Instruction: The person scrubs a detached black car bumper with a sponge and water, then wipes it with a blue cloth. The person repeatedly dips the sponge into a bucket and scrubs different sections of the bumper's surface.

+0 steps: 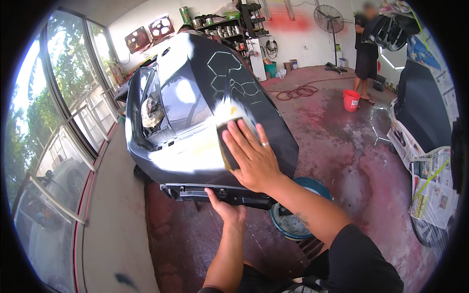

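Note:
A large black car bumper point(188, 105) with white-and-yellowish patches stands before me. My right hand point(251, 156) lies over a dark sheet of sandpaper point(223, 139), its fingers stretched along it and pressing it to the bumper's patched face. A ring is on one finger. Below, my left hand point(227, 210) holds the bumper's lower edge; its thumb shows in front, while the other fingers are hidden by the edge. Pale outlined hexagons mark the bumper's upper right. Crumpled paper point(152, 112) sits in the opening on its left.
A teal tub point(286, 227) of greyish water stands below the bumper on the right. Farther off are a red bucket point(351, 100), a coiled hose point(297, 93), a standing fan point(329, 22) and another person point(366, 49). Newspaper-masked car parts point(430, 180) flank the right; windows point(68, 73) line the left.

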`<control>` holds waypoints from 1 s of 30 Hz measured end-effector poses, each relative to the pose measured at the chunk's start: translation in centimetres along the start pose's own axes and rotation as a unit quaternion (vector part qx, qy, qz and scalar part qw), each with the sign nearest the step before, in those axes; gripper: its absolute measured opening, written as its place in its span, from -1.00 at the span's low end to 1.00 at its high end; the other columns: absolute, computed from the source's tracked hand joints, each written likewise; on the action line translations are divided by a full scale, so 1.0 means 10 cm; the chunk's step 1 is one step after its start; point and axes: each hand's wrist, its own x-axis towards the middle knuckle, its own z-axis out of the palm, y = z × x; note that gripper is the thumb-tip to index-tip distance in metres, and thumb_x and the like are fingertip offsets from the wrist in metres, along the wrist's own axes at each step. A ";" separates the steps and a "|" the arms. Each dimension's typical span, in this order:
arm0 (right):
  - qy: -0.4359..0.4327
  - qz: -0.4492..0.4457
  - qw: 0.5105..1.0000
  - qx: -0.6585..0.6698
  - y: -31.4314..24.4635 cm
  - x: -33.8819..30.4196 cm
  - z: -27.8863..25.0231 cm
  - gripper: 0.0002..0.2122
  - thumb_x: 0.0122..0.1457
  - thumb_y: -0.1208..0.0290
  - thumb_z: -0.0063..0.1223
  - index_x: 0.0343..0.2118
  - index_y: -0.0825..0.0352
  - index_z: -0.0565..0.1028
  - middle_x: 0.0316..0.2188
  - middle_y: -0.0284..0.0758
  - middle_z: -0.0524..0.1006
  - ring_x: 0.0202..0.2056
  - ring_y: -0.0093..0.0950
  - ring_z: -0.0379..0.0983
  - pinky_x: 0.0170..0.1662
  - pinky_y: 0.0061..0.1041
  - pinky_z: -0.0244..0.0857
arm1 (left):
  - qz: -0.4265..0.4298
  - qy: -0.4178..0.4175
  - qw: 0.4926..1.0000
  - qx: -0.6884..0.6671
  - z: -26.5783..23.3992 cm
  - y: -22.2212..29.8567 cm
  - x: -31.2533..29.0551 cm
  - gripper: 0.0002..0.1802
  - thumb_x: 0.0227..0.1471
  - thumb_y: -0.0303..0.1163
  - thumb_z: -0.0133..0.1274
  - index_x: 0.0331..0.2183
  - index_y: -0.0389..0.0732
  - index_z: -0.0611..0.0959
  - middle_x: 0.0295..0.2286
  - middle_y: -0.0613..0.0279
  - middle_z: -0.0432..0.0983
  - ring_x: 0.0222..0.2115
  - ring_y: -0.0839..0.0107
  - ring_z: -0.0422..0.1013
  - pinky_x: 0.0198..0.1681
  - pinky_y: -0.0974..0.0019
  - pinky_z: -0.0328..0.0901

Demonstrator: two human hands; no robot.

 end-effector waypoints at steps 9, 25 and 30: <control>0.046 0.079 0.996 0.004 0.00 0.26 0.00 -0.22 0.41 -0.01 0.03 0.50 0.43 0.11 0.52 -0.01 0.10 0.55 -0.02 -0.06 0.51 0.19 -0.28 | -0.013 0.010 1.000 0.002 0.01 -0.05 0.02 -0.11 0.34 0.39 -0.11 0.35 -0.12 0.36 0.31 0.13 0.33 0.34 0.12 0.24 0.43 -0.05 0.12; 0.037 0.130 0.989 0.057 -0.11 -0.05 0.15 -0.29 0.53 0.00 -0.29 0.53 0.42 0.00 0.55 0.06 0.00 0.56 -0.02 -0.13 0.53 0.13 -0.37 | 0.008 0.016 1.000 -0.001 -0.11 -0.05 0.08 -0.18 0.33 0.38 -0.06 0.26 -0.11 0.46 0.20 0.17 0.42 0.22 0.19 0.35 0.36 0.00 0.20; 0.046 0.087 0.995 0.019 0.06 0.14 0.09 -0.26 0.50 -0.03 -0.17 0.50 0.49 0.05 0.53 0.06 0.06 0.55 -0.04 -0.07 0.52 0.18 -0.29 | -0.003 -0.015 1.000 0.005 -0.19 0.02 0.11 -0.21 0.34 0.37 -0.07 0.22 -0.10 0.49 0.16 0.21 0.46 0.18 0.20 0.38 0.33 0.00 0.23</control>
